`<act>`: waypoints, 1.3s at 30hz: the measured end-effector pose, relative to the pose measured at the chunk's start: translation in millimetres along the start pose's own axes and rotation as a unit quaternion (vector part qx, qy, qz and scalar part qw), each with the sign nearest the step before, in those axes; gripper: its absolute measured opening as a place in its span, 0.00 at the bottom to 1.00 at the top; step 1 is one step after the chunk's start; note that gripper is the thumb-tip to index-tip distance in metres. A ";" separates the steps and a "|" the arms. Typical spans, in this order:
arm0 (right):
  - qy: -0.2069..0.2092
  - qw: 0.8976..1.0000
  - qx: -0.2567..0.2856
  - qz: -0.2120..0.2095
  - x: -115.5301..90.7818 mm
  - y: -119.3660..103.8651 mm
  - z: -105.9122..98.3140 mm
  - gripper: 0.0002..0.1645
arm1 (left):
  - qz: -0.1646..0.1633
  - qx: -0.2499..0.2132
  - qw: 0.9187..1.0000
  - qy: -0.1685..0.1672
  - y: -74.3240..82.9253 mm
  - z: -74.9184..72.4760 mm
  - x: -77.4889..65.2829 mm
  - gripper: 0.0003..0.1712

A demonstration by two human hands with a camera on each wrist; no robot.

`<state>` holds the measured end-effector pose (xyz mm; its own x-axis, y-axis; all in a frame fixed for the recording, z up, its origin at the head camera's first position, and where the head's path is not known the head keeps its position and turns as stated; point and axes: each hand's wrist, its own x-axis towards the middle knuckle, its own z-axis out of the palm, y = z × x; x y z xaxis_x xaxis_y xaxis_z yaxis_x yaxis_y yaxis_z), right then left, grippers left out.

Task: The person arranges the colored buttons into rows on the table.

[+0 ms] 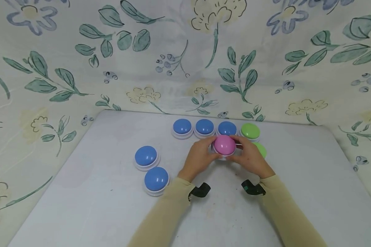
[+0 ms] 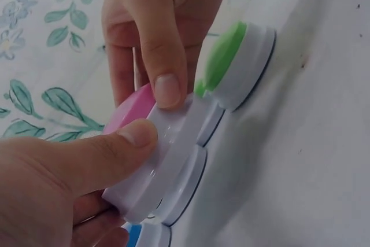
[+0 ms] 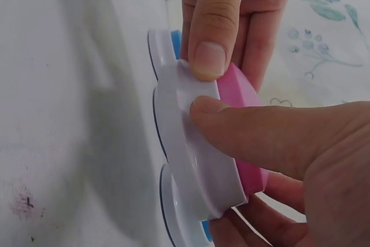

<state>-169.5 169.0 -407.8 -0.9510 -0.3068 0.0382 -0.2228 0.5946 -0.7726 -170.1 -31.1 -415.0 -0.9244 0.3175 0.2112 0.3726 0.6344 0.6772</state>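
Both hands hold one round push button with a pink dome (image 1: 224,145) and a white base. My left hand (image 1: 201,156) grips its left side, the thumb (image 2: 139,133) on the white base and the fingers behind. My right hand (image 1: 250,157) grips the opposite side the same way, its thumb (image 3: 211,108) against the base. In both wrist views the pink button is lifted off the table, in front of the row of buttons. Just behind it stands a blue button (image 1: 227,127). A green button (image 1: 261,150) is partly hidden by the right hand.
Along the back of the white table (image 1: 89,206) stand two more blue buttons, left (image 1: 182,126) and middle (image 1: 204,126), and a green button (image 1: 250,131) at the row's right end. Two blue buttons, upper (image 1: 146,155) and lower (image 1: 156,178), lie left of the left hand. Floral cloth (image 1: 179,85) rises behind.
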 end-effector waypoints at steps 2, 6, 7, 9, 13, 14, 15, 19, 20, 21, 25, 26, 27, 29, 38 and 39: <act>-0.001 1.000 -0.004 0.002 0.3 1.6 -0.1 0.45 | 0.002 0.007 1.000 0.006 -0.5 4.6 1.8 0.36; -0.001 1.000 -0.011 0.008 0.8 3.5 -0.4 0.45 | 0.002 0.016 1.000 0.017 -0.9 12.6 4.1 0.36; -0.001 1.000 -0.013 0.008 0.9 3.9 -0.6 0.45 | 0.000 0.018 1.000 0.019 -0.7 13.9 4.4 0.36; -0.002 1.000 -0.019 0.011 1.0 4.4 -1.1 0.45 | -0.007 0.017 1.000 0.019 0.4 15.5 4.6 0.36; 0.000 0.999 -0.034 0.013 0.7 5.8 -1.4 0.45 | -0.016 0.025 0.999 0.019 2.1 19.1 5.1 0.36; 0.000 0.999 -0.037 0.015 0.5 6.0 -1.2 0.45 | -0.021 0.027 0.999 0.018 2.2 19.9 4.7 0.36; -0.001 0.999 -0.038 0.015 0.5 6.1 -0.9 0.46 | -0.025 0.028 0.999 0.017 2.3 20.7 4.7 0.36; -0.006 0.999 -0.041 0.019 0.1 6.3 -0.1 0.46 | -0.032 0.023 0.999 0.018 2.5 23.6 3.1 0.36; -0.007 0.999 -0.042 0.019 0.0 6.2 0.0 0.46 | -0.034 0.021 0.999 0.019 2.4 24.4 2.8 0.36; -0.009 0.999 -0.043 0.019 0.0 6.3 0.1 0.46 | -0.034 0.019 0.999 0.020 2.2 25.2 2.9 0.36; -0.009 0.998 -0.060 0.017 -0.2 6.5 1.0 0.46 | -0.033 0.015 0.999 0.021 1.5 28.8 2.8 0.35; -0.008 0.998 -0.066 0.015 0.0 6.2 1.6 0.46 | -0.032 0.015 0.999 0.022 1.3 29.6 2.8 0.35; -0.007 0.997 -0.072 0.013 0.2 6.1 2.1 0.46 | -0.031 0.015 0.999 0.023 1.0 30.4 2.9 0.35; -0.004 0.996 -0.084 0.009 0.7 5.9 3.5 0.46 | -0.029 0.013 0.999 0.026 0.4 32.0 3.2 0.35; 0.013 0.995 -0.100 -0.015 3.5 7.8 12.1 0.43 | -0.031 0.001 0.999 0.027 -5.2 35.9 3.1 0.35; 0.015 0.994 -0.104 -0.019 3.5 8.3 13.3 0.43 | -0.030 0.001 0.999 0.027 -6.4 36.7 3.0 0.35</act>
<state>-171.7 163.0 -422.5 -0.9463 -0.3115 0.0863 -0.2954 0.7250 -0.6222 -172.3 -8.4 -444.6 -0.9479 0.2404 0.2092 0.3174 0.6528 0.6879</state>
